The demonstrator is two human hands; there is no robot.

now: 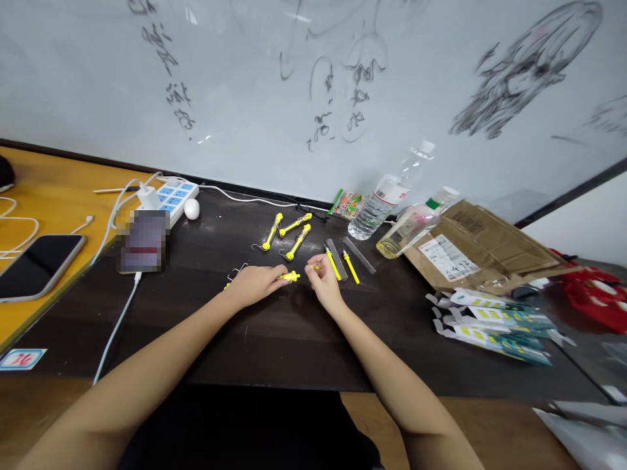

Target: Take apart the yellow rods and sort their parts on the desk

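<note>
My left hand (251,284) is closed around a slim yellow tool (290,277), whose yellow end sticks out past the fingertips; a bent wire shows behind the hand. Just to its right, my right hand (325,284) pinches a small yellow piece (315,266), mostly covered by the fingers. Beyond the hands lie three similar yellow tools with wire hooks: one on the left (273,232), one at the back (295,224) and one in front (298,242). Beside my right hand rest two thin yellow sticks (351,264) and two clear tubes (359,255).
A water bottle (375,212) and a bottle of yellowish liquid (411,228) stand behind on the right, by a cardboard parcel (482,245). Opened thin boxes (494,326) lie nearer. At left are a power strip (179,196), a charging phone (143,241) and another phone (42,266).
</note>
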